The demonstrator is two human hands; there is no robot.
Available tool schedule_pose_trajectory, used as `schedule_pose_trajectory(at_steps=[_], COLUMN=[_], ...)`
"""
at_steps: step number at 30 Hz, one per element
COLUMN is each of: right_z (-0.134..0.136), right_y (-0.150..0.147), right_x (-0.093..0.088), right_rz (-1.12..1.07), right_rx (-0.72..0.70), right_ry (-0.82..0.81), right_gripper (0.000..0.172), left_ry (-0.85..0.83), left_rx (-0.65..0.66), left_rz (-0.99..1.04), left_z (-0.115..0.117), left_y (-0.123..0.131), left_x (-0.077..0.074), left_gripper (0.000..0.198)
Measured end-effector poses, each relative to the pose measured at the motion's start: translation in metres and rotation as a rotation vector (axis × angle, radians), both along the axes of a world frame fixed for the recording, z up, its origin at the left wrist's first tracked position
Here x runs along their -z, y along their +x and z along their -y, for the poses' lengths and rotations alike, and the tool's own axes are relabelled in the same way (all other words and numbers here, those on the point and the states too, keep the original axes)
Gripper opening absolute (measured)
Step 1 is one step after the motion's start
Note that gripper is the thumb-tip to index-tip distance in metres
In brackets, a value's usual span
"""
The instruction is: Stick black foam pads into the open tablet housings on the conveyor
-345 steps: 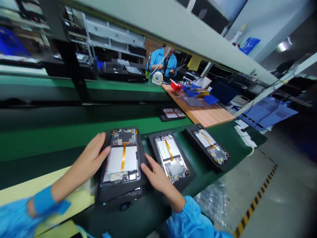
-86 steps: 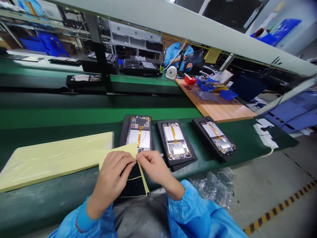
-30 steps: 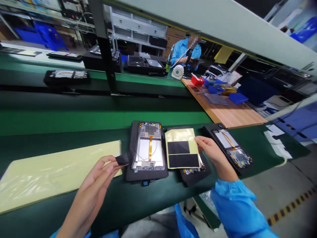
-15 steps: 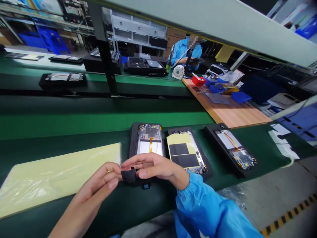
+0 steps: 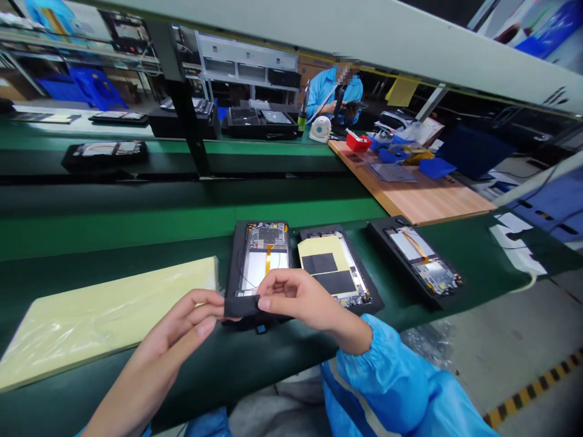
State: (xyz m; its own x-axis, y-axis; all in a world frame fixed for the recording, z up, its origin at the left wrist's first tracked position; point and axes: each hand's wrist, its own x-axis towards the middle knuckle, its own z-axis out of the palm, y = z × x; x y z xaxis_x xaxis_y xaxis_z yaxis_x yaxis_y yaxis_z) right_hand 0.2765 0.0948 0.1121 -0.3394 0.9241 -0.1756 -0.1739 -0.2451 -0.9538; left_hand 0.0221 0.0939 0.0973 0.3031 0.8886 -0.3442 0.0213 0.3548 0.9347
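Both my hands pinch one small black adhesive patch [image 5: 241,306] by its ends, my left hand [image 5: 182,328] on the left end and my right hand [image 5: 296,297] on the right. They hold it just above the near end of an opened tablet [image 5: 260,261] in a black tray. On the middle tablet [image 5: 350,276] to its right lies a yellow backing sheet [image 5: 325,258] with two more black patches. A third opened tablet [image 5: 421,261] sits further right.
A long yellow sheet stack [image 5: 100,315] lies on the green bench [image 5: 136,212] to the left. Another tray with a tablet [image 5: 104,152] rests on the far belt. A wooden table [image 5: 419,197] holds blue and red bins. A co-worker [image 5: 334,91] in blue works at the far end.
My right hand let go of the yellow backing sheet, leaving it on the middle tablet, and came over to pinch the black patch that my left hand held. Both hands have lowered it towards the left tablet.
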Motion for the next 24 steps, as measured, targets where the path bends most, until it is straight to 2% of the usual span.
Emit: schedule_pose_trajectory(at_steps=[3, 6, 9, 15, 18, 24], right_z=[0.008, 0.014, 0.017, 0.022, 0.024, 0.033], right_y=[0.005, 0.008, 0.006, -0.003, -0.009, -0.022], right_x=[-0.016, -0.034, -0.048, -0.049, -0.044, -0.031], right_rz=[0.18, 0.448, 0.611, 0.573, 0.496, 0.354], right_rx=[0.054, 0.11, 0.141, 0.136, 0.188, 0.333], right_ry=[0.076, 0.264, 0.422, 0.417, 0.368, 0.305], right_gripper=[0.024, 0.008, 0.009, 0.008, 0.009, 0.014], left_ry=[-0.01, -0.007, 0.01, 0.096, 0.175, 0.348], left_rx=[0.012, 0.027, -0.048, -0.471, -0.579, -0.756], left_rz=[0.06, 0.167, 0.279, 0.414, 0.436, 0.422], left_z=[0.0, 0.002, 0.005, 0.01, 0.013, 0.02], left_y=[0.007, 0.02, 0.039, 0.082, 0.093, 0.099], left_x=[0.006, 0.01, 0.011, 0.005, 0.004, 0.009], left_gripper=[0.055, 0.053, 0.05, 0.065, 0.067, 0.053])
